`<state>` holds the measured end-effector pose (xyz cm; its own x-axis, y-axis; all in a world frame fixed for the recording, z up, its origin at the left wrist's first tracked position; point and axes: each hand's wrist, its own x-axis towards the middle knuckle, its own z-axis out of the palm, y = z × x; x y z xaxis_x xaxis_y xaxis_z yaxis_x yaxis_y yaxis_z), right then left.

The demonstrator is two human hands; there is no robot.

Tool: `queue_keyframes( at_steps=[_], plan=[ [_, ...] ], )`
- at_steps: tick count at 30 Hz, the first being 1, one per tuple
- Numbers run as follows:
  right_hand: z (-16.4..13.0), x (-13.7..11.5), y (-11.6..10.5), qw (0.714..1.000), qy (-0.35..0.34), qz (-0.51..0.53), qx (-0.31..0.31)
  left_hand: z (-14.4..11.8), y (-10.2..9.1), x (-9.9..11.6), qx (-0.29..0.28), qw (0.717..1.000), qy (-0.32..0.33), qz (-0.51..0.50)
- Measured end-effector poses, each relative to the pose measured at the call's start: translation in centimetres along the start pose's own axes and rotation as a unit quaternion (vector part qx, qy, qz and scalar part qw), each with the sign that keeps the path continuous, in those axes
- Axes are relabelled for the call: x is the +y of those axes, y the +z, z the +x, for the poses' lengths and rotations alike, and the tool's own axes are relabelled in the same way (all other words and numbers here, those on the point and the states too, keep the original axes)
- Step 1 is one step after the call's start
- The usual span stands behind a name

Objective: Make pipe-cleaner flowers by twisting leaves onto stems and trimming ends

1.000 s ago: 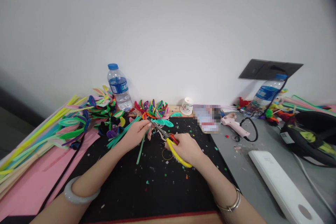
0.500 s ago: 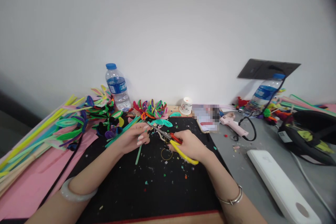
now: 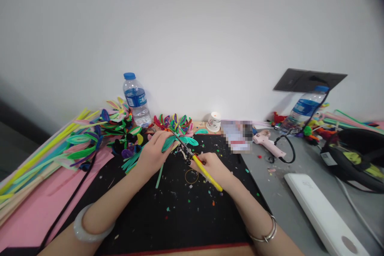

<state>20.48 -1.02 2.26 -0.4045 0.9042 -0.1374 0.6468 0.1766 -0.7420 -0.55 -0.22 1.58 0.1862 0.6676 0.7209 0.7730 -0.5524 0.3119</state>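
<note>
My right hand [image 3: 213,168] is closed round scissors [image 3: 207,174] with yellow and red handles, their thin grey blades pointing up and left. The blade tips reach the teal pipe-cleaner loops [image 3: 189,141] near the back of the black mat. My left hand [image 3: 154,152], back upward, has its fingers curled at a teal loop [image 3: 169,143] beside the blades; its fingertips are partly hidden. A thin green strip [image 3: 160,176] extends below this hand. Just behind the blades lies a multicoloured pipe-cleaner flower [image 3: 177,123].
More pipe-cleaner flowers [image 3: 120,128] and a water bottle [image 3: 136,100] stand at the left back. A paper cup [image 3: 213,122], a pink glue gun [image 3: 270,145] and a white power bank [image 3: 321,212] are to the right. Scraps litter the black mat [image 3: 180,224].
My left hand has turned back-upward and moved slightly up and right, onto the teal loops. The scissors are still in my right hand, their blades now steeper and beside those loops.
</note>
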Motion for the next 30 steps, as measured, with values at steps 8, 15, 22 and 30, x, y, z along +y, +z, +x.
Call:
queue_keyframes(
  at_steps=[8,15,22,30],
  plan=[
    [0.1,0.2,0.7,1.000,0.007,0.015,-0.004,0.0,-0.2,-1.2,0.008,0.991,0.107,0.080],
    [0.0,0.3,0.9,1.000,0.004,-0.004,0.013,-0.3,0.1,-1.9,0.027,0.984,0.138,0.112],
    [0.1,0.7,1.4,0.999,0.022,-0.022,0.020,-0.4,0.2,-2.1,0.031,0.981,0.150,0.120],
    [-0.1,0.4,1.2,0.996,0.027,-0.071,0.049,-0.1,0.4,-1.4,0.018,1.000,0.014,0.003]
  ],
)
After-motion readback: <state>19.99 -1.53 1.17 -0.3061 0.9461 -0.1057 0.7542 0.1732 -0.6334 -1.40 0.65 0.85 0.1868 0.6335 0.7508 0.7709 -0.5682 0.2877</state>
